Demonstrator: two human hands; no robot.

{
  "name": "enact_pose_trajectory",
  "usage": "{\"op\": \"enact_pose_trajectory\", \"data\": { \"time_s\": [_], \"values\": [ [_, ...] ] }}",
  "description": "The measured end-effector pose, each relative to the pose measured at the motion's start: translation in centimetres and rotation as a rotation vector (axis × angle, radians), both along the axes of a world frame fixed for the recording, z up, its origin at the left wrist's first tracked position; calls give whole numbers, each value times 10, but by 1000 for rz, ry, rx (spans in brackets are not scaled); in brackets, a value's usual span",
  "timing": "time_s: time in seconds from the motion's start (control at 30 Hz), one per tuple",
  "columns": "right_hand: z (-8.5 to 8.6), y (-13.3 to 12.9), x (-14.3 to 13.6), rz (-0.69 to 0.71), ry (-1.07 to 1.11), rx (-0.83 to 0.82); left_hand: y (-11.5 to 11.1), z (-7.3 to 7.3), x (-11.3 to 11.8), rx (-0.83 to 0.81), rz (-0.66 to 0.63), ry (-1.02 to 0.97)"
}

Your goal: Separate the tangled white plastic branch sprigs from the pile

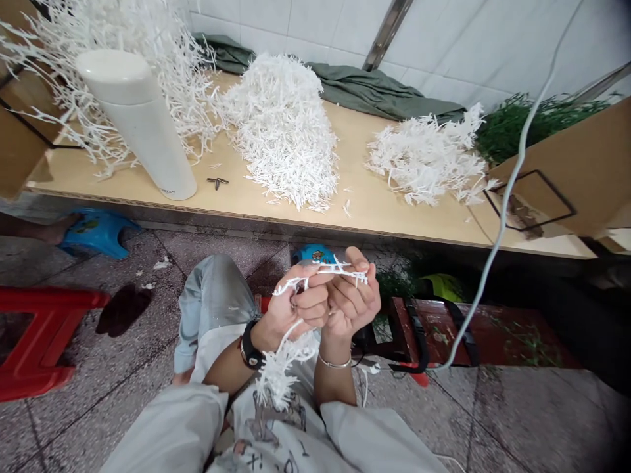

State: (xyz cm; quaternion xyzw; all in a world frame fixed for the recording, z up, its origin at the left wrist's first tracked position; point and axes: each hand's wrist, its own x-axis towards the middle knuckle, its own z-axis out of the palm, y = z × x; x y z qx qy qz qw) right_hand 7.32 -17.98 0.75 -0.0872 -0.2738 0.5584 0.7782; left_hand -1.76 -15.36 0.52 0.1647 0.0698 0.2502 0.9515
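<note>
Both forearms are raised in front of the chest, wrists bent inward, hands pressed together. The left hand [296, 305] is curled around a white branched plastic sprig [290, 355], whose bushy end hangs toward the lap. The right hand [352, 299] is pinched on the sprig's upper twigs. The wooden workbench [355, 197] lies beyond.

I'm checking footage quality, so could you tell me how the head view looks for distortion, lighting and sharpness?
Head view: wide-angle bending curves the table edge, and the corners darken; soft even light, faint shadows, no glare; both hands, left hand and right hand, and the white plastic sprig look sharp.
</note>
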Motion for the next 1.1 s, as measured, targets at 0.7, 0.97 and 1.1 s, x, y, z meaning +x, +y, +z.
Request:
{"op": "enact_pose_trajectory", "data": {
  "time_s": [0.7, 0.97, 1.1],
  "values": [
    [-11, -5, 14, -164, -828, -232, 19, 11, -37, 999, 194, 559],
    [0, -6, 16, -291, -1199, -244, 34, -5, -35, 1211, -101, 723],
    [-3, -6, 16, -399, -1247, -245, 36, -11, -25, 1226, -27, 682]
  ]
}}
